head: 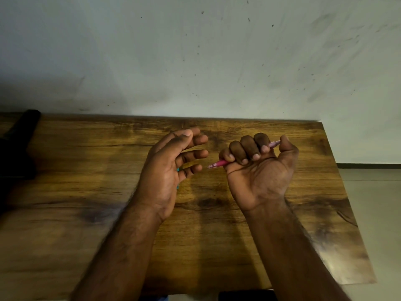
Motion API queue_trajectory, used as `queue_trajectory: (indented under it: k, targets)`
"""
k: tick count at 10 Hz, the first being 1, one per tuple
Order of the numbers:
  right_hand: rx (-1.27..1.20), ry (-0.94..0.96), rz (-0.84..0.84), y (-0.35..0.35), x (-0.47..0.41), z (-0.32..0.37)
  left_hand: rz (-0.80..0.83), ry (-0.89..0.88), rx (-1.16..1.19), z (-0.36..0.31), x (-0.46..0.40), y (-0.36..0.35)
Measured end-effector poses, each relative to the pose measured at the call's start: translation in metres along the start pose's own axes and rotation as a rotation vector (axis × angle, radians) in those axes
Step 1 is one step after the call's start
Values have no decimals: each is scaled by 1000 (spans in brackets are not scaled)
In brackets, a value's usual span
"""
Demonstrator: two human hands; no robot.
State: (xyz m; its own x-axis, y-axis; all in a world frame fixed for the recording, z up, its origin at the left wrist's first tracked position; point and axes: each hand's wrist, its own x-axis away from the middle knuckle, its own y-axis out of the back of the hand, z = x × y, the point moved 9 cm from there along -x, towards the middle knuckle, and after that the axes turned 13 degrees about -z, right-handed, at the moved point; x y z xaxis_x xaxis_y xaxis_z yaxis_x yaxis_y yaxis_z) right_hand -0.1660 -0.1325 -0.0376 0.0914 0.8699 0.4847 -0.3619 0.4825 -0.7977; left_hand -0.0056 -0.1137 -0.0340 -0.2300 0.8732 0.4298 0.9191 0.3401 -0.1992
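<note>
My right hand (258, 170) is raised over the wooden table (86, 181) with its fingers curled round a pink pen (219, 164). The pen's tip points left and its pale clear end sticks out by my thumb. My left hand (171, 168) hovers just left of the pen tip, palm facing right, fingers loosely bent and holding nothing. A small teal thing (177, 179) shows at the edge of the left palm; most of it is hidden behind the hand.
A black object (19, 144) lies at the table's far left edge. A stained pale wall (195, 61) stands right behind the table. The table's right edge drops to a light floor (377, 213). A dark item (247, 296) sits at the near edge.
</note>
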Motion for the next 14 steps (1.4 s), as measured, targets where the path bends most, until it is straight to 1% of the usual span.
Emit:
queue_trajectory:
  k: [14]
  targets:
    - [-15, 10, -3, 2, -3, 4, 0, 7, -7, 2, -1, -1]
